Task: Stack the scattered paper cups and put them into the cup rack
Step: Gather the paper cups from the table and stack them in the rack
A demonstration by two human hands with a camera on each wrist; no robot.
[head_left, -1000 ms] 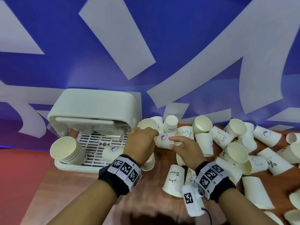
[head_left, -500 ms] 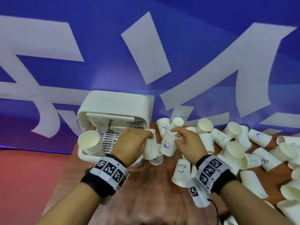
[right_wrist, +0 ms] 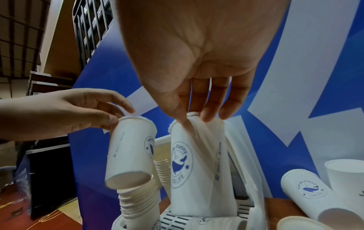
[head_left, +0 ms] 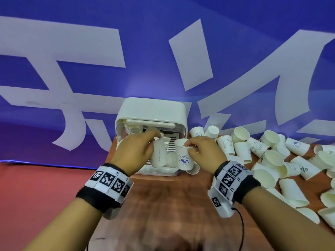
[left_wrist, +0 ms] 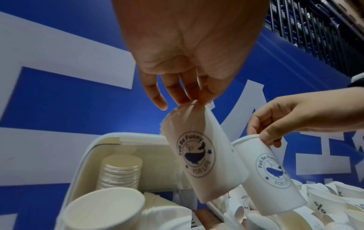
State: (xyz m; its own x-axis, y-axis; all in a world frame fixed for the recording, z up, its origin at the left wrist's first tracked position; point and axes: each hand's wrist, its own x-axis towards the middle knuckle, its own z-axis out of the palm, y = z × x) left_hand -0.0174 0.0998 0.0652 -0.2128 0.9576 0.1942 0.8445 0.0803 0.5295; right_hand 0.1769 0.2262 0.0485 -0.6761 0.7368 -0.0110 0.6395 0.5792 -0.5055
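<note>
Cups hang from both my hands by their rims: my left hand [head_left: 135, 153] fingers pinch one whale cup [left_wrist: 204, 161] mouth-up above the cup rack [head_left: 152, 113], my right hand [head_left: 204, 153] pinches another whale-print cup [head_left: 184, 156] beside it, ready to nest. Rack's interior stacks are mostly hidden.

Wooden table [head_left: 163, 205] with rack [head_left: 154, 109], cups [head_left: 272, 160]

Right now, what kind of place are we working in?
Probably an exhibition or demo booth, not a kitchen: a big blue banner with white lettering behind the table, a cup rack, and loose paper cups.
</note>
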